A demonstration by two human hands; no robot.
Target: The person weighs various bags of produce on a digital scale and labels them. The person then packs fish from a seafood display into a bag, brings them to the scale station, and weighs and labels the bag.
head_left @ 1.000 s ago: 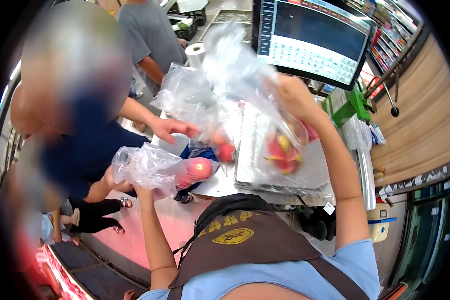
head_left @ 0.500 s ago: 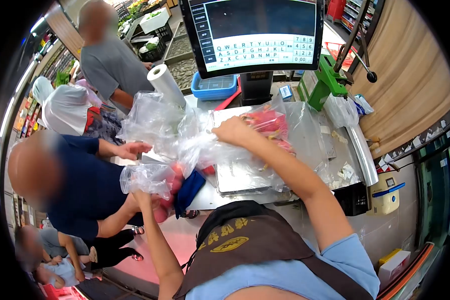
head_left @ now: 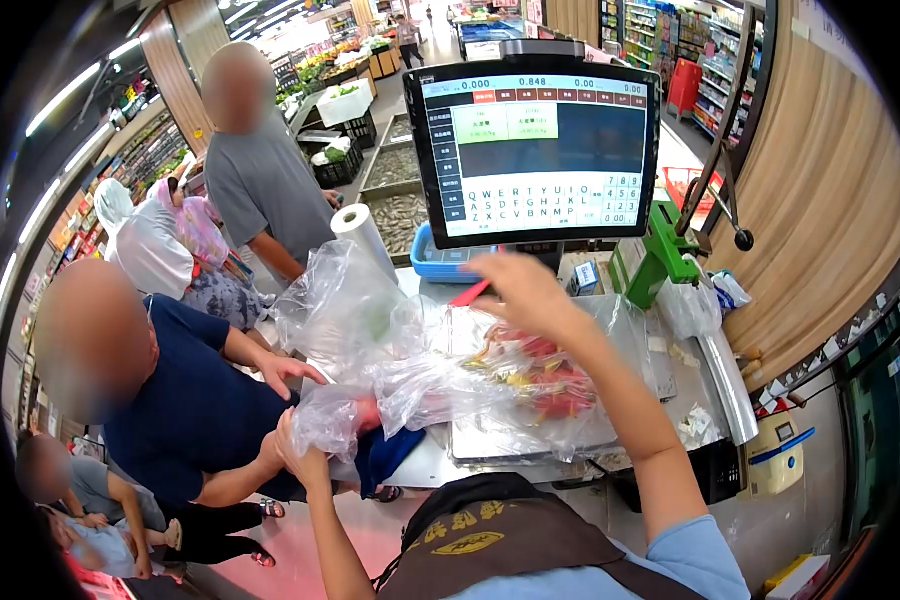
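My left hand (head_left: 306,452) grips a clear plastic bag (head_left: 327,420) with reddish round fruit (head_left: 367,412) showing through it. A customer's hand (head_left: 282,372) hovers just above that bag, and the customer's other hand is close to mine. My right hand (head_left: 525,292) is raised over the counter in front of the lower edge of the touchscreen (head_left: 540,160), fingers stretched and nothing in them. Below it, dragon fruit (head_left: 560,385) in a clear plastic bag lies on the metal scale plate (head_left: 480,447). The screen shows 0.848 and two green item tiles.
Another large clear bag (head_left: 335,310) stands left of the scale beside a plastic bag roll (head_left: 365,240). Blue trays (head_left: 445,262) sit behind it. A green bag-sealing device (head_left: 660,255) is at right. Several people stand on the left, one in a grey shirt (head_left: 260,180).
My right hand has let go of the dragon fruit bag and risen toward the screen. The screen now displays item tiles and numbers. The view has tilted up.
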